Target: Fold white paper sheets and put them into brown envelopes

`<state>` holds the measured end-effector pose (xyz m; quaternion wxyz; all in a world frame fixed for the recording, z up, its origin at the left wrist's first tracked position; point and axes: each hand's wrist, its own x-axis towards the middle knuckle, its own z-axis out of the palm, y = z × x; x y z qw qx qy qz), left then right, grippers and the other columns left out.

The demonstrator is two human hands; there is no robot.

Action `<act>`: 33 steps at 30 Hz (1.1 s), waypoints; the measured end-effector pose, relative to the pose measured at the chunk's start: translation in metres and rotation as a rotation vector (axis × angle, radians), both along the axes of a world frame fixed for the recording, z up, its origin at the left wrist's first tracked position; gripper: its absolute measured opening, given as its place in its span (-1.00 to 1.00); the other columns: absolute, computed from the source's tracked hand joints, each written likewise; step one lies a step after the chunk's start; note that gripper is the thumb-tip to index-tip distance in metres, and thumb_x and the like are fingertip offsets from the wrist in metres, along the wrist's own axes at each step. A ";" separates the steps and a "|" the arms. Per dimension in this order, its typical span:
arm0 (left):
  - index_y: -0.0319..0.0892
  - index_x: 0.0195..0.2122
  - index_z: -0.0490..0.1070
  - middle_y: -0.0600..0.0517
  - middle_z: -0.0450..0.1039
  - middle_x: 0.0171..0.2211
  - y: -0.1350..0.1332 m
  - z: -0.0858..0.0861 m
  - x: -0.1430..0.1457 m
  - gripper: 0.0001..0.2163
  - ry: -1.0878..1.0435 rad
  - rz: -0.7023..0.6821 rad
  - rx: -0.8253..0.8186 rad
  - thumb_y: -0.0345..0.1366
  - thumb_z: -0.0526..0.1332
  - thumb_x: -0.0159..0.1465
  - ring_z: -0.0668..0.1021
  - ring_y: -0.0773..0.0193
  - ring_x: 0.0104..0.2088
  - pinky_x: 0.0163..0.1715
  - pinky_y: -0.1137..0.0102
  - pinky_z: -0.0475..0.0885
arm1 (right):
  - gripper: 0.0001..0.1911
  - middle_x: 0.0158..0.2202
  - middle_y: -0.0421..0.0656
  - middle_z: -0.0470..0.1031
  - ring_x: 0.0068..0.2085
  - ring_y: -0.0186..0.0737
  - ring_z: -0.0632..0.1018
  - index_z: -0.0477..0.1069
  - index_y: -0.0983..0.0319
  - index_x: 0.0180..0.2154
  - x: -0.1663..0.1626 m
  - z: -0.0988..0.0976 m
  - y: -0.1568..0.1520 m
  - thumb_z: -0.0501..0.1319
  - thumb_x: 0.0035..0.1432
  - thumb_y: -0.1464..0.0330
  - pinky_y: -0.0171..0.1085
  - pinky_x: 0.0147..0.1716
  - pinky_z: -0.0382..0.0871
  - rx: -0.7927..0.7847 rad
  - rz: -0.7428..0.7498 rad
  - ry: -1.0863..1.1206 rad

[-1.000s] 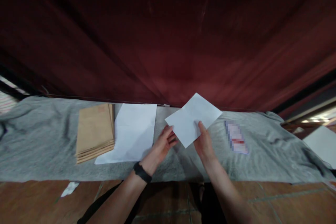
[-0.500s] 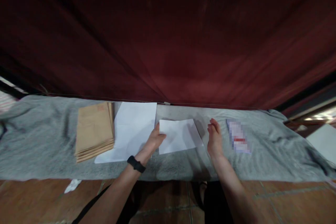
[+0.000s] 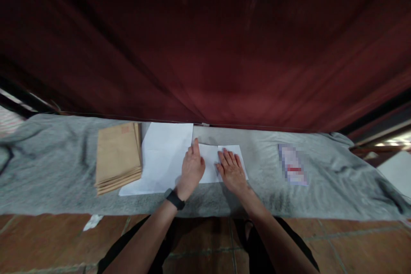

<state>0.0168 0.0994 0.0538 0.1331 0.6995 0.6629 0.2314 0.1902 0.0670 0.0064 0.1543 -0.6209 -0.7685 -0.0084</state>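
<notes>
A folded white sheet (image 3: 210, 159) lies flat on the grey cloth (image 3: 54, 167). Both hands rest on top of it. My left hand (image 3: 192, 168), with a black band on its wrist, lies on the sheet's left part, fingers straight and together. My right hand (image 3: 231, 169) presses flat on the right part with fingers spread. Neither hand holds anything. Just left of the folded sheet lie larger white sheets (image 3: 162, 156).
A stack of brown envelopes (image 3: 118, 156) lies at the left on the cloth. A small printed leaflet (image 3: 292, 164) lies at the right. A dark red curtain (image 3: 205, 43) hangs behind. A white scrap (image 3: 92, 221) lies on the tiled floor (image 3: 346, 244).
The folded sheet was held up in both hands, then laid down on the cloth. Both hands have since moved onto it and lie flat on it.
</notes>
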 end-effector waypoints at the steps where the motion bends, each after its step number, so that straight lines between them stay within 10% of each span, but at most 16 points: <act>1: -0.32 0.43 -0.10 -0.32 0.30 0.24 -0.006 -0.002 0.007 -0.34 0.064 -0.021 0.109 -0.49 0.04 0.30 0.40 -0.04 0.24 0.19 0.10 0.34 | -0.46 0.41 -0.06 0.10 0.40 0.01 0.16 0.13 0.22 0.36 0.000 0.000 0.000 -0.05 0.45 0.21 0.05 0.35 -0.03 -0.004 -0.004 -0.013; 4: -0.24 0.40 0.01 -0.22 0.04 0.41 -0.018 -0.015 0.029 -0.47 0.169 -0.218 0.240 -0.39 -0.03 0.40 0.12 -0.02 0.41 0.32 0.02 0.17 | -0.47 0.42 -0.07 0.08 0.40 -0.01 0.15 0.11 0.24 0.37 -0.001 0.001 0.000 -0.12 0.46 0.26 0.04 0.36 -0.05 -0.018 -0.005 -0.045; 10: -0.47 0.34 0.12 -0.31 0.14 0.36 -0.015 -0.040 0.041 -0.42 0.279 -0.238 0.124 -0.09 -0.10 0.47 0.17 -0.01 0.39 0.36 0.08 0.10 | -0.47 0.41 -0.04 0.10 0.40 -0.06 0.16 0.11 0.27 0.37 0.003 -0.001 0.001 -0.14 0.44 0.35 -0.03 0.35 -0.02 0.004 -0.053 -0.075; 23: -0.38 0.36 0.12 -0.26 0.07 0.39 -0.022 -0.037 0.019 -0.42 0.381 -0.237 0.161 -0.06 -0.07 0.46 0.12 0.01 0.41 0.38 0.06 0.03 | -0.48 0.21 0.15 0.40 0.16 0.05 0.44 0.23 0.40 0.28 0.045 0.012 0.003 0.00 0.40 0.28 -0.06 0.13 0.26 0.000 -0.324 -0.005; 33: -0.34 0.35 0.14 -0.26 0.08 0.39 -0.020 -0.038 0.017 -0.42 0.364 -0.256 0.164 -0.03 -0.07 0.45 0.12 0.00 0.41 0.37 0.04 0.04 | -0.74 -0.24 -0.06 0.61 -0.22 -0.10 0.62 0.42 0.23 -0.03 0.065 0.015 0.011 0.11 0.27 0.35 -0.25 -0.25 0.39 -0.137 -0.411 0.300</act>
